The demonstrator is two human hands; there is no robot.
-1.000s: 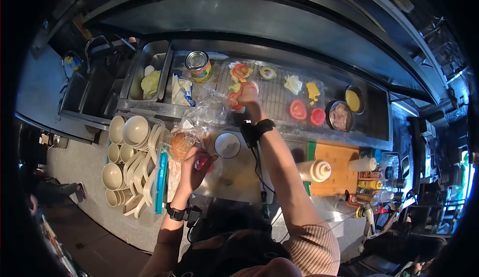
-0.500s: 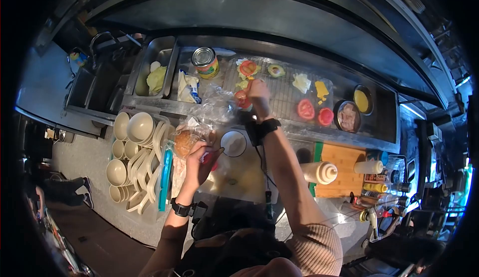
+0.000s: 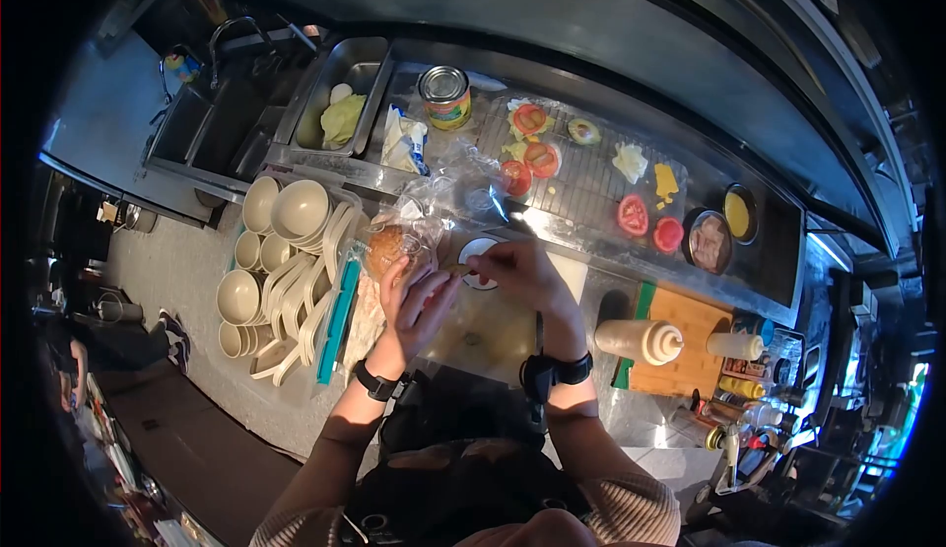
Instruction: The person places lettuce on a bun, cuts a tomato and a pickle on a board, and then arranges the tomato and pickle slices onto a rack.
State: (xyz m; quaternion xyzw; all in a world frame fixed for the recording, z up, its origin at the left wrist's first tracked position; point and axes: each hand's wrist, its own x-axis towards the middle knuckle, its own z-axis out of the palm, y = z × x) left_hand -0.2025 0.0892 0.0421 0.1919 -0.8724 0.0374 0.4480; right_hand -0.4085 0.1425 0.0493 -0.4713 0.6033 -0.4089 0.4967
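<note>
My left hand is raised over the counter with its fingers curled together, beside a brown bun in clear plastic wrap. What it holds is hidden by the fingers. My right hand is close on its right, fingertips pinched at a small yellowish piece between the two hands, too small to name. Partly behind the right fingers is a round white bowl. Beyond, tomato slices lie on a wire rack, one topped with brownish pieces. Lettuce with another topped tomato slice lies above.
Beige bowls and spoons fill a bin on the left. A can stands at the back, near a metal pan with lettuce. On the right are a squeeze bottle, a cutting board and a dish of meat.
My right hand has drawn back from the tomato slices on the rack to beside my left hand. The red thing seen at my left hand earlier no longer shows. The view has shifted slightly.
</note>
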